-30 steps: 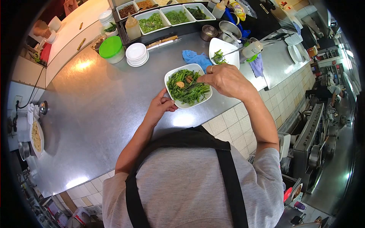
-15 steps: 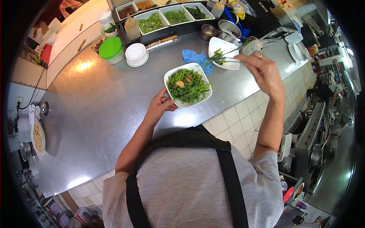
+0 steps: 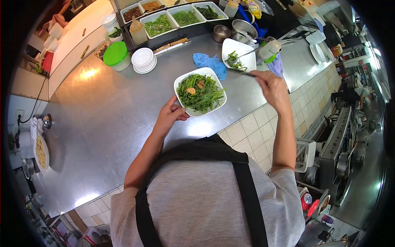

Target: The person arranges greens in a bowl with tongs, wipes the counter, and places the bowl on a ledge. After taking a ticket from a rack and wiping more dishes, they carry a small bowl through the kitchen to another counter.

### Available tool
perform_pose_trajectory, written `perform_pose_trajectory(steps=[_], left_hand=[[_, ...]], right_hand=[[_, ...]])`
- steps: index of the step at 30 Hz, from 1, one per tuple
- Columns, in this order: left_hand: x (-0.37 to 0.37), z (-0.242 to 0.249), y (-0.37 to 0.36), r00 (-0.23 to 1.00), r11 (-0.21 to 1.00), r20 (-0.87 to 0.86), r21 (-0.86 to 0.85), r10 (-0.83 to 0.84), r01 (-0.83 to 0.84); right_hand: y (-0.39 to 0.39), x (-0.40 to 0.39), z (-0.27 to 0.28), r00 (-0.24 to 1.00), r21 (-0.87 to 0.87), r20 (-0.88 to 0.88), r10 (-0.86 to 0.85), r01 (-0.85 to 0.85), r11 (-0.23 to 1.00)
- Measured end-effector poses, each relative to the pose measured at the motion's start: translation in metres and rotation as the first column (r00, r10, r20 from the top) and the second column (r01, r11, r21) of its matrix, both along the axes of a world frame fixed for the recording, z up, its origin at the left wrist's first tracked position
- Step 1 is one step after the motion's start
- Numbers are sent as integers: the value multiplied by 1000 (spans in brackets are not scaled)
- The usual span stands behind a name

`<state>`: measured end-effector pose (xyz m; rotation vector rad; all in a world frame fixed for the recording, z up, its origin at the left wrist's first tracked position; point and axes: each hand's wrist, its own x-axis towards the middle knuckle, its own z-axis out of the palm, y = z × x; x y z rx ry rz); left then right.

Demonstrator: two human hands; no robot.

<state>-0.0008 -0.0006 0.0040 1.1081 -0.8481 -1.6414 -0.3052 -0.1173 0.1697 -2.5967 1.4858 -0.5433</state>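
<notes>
While curled around the white bowl (image 3: 200, 94) rim, left hand (image 3: 169, 116); right hand (image 3: 269, 84) pinched closed on chopsticks (image 3: 242, 72).

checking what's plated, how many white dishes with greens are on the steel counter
2: the square dish full of greens by the left hand, and a dish with a few greens beyond the right hand. Back trays not counted.

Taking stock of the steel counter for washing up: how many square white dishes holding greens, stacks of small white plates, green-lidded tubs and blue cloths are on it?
Square white dishes holding greens: 2 (near dish, far dish)
Stacks of small white plates: 1
Green-lidded tubs: 1
Blue cloths: 1
Total: 5
</notes>
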Motion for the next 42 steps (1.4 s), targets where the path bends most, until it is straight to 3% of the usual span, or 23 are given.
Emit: perform_pose_trajectory(steps=[1,5,14,20,32,37,40,42], left_hand=[[0,-1,0,1000,1000,1,12,3,-3],[1,-1,0,1000,1000,-4,6,2,-2],[0,-3,1,1000,1000,-19,-4,14,-14],[0,-3,2,1000,1000,-6,-6,16,-16],[1,-3,0,1000,1000,-13,11,5,-5],[1,-5,-1,1000,1000,-13,10,8,-8],[1,-3,0,1000,1000,-6,6,9,-9],[0,-2,0,1000,1000,-4,5,12,-12]], right_hand=[[9,7,5,993,48,59,103,-105,993],[29,30,9,972,135,77,220,-229,964],[32,52,-2,962,131,-52,268,-260,957],[25,47,-3,958,163,6,287,-285,945],[9,13,24,956,236,287,66,-137,962],[-1,1,28,932,174,362,-7,-60,983],[-4,-2,30,906,197,397,-144,69,978],[-11,-7,20,905,100,398,-148,117,988]])
